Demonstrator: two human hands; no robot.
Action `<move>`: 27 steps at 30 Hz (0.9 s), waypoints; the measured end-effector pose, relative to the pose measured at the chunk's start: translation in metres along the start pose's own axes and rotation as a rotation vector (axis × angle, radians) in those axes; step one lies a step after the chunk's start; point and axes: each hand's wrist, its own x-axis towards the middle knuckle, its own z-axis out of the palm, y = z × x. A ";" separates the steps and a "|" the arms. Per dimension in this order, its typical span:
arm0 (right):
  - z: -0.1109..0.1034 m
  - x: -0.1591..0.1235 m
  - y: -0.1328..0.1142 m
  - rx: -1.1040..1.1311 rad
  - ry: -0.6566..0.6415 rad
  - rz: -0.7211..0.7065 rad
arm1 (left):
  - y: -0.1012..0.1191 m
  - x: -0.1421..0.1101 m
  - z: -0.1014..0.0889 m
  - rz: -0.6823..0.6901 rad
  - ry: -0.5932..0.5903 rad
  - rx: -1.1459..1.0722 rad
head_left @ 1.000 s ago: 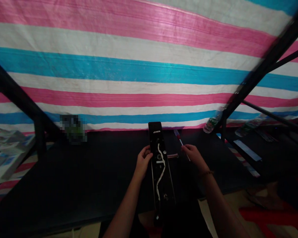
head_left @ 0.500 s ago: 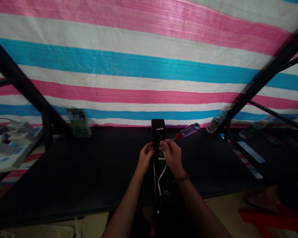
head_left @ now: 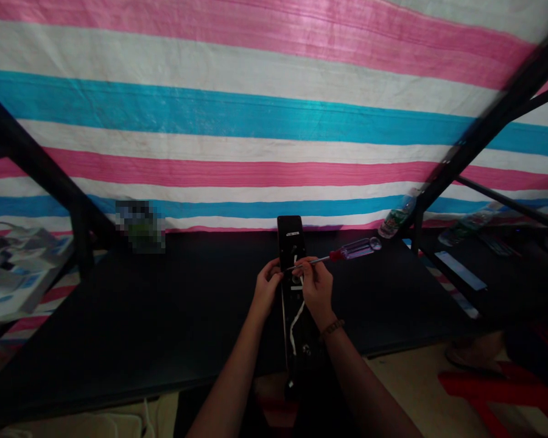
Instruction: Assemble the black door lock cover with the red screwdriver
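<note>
A long, narrow black device panel (head_left: 291, 243), with a white label near its far end, lies lengthwise in front of me. From its middle a white cable (head_left: 296, 322) runs down towards me. My right hand (head_left: 318, 286) is closed around the metal shaft of a screwdriver (head_left: 354, 249), whose clear purple handle with a red collar sticks out to the right. The shaft lies across the panel, its tip close to my left fingers. My left hand (head_left: 266, 289) is closed at the panel's left edge, thumb and fingers gripping there. Whether it also pinches a small part is hidden.
The black table (head_left: 201, 304) backs onto a striped sheet (head_left: 210, 115). Plastic bottles (head_left: 395, 220) and a phone-like slab (head_left: 461, 270) are on the right. White boxes and cables (head_left: 22, 261) sit left. Dark metal frame bars (head_left: 475, 134) slant on both sides.
The screwdriver has swung flatter, its handle now lower and further right. My right hand has shifted slightly; my left hand stays at the panel's edge. The view has tilted a little.
</note>
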 end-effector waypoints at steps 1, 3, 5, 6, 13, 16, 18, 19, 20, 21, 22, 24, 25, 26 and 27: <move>0.000 0.000 0.000 -0.015 -0.014 -0.010 | 0.000 0.000 0.000 -0.001 0.002 -0.001; 0.000 0.000 0.001 -0.065 -0.039 -0.048 | 0.000 0.000 0.000 0.001 0.008 -0.004; 0.000 0.000 0.001 -0.118 -0.047 -0.101 | 0.000 0.001 0.000 0.004 0.013 -0.008; 0.000 -0.001 0.001 -0.143 -0.053 -0.133 | 0.000 0.001 0.001 0.005 0.013 -0.010; 0.004 -0.002 -0.003 -0.246 -0.151 -0.328 | 0.002 0.000 0.002 0.009 0.020 -0.014; 0.003 -0.005 -0.004 -0.201 -0.144 -0.338 | 0.002 0.000 0.002 0.004 0.022 -0.008; 0.001 -0.007 -0.003 -0.172 -0.075 -0.295 | 0.002 0.000 0.002 -0.001 0.016 -0.005; 0.000 -0.008 -0.002 -0.163 -0.040 -0.261 | 0.002 0.000 0.002 -0.004 0.014 -0.002; -0.001 -0.008 -0.001 -0.156 -0.018 -0.226 | 0.002 0.000 0.003 -0.005 0.014 0.000; -0.002 -0.008 0.000 -0.154 -0.012 -0.193 | 0.002 0.000 0.003 -0.006 0.015 0.002; -0.002 -0.008 0.000 -0.160 -0.021 -0.168 | 0.002 0.000 0.003 -0.006 0.018 0.004; -0.001 -0.007 0.001 -0.192 -0.064 -0.154 | 0.002 0.000 0.002 -0.007 0.021 0.004; 0.000 -0.006 0.000 -0.211 -0.093 -0.164 | 0.002 0.000 0.002 -0.007 0.019 0.003; 0.001 -0.005 0.000 -0.229 -0.121 -0.181 | 0.001 0.000 0.001 -0.006 0.015 0.003; 0.002 -0.004 -0.001 -0.243 -0.148 -0.201 | 0.001 0.000 0.001 -0.003 0.012 0.004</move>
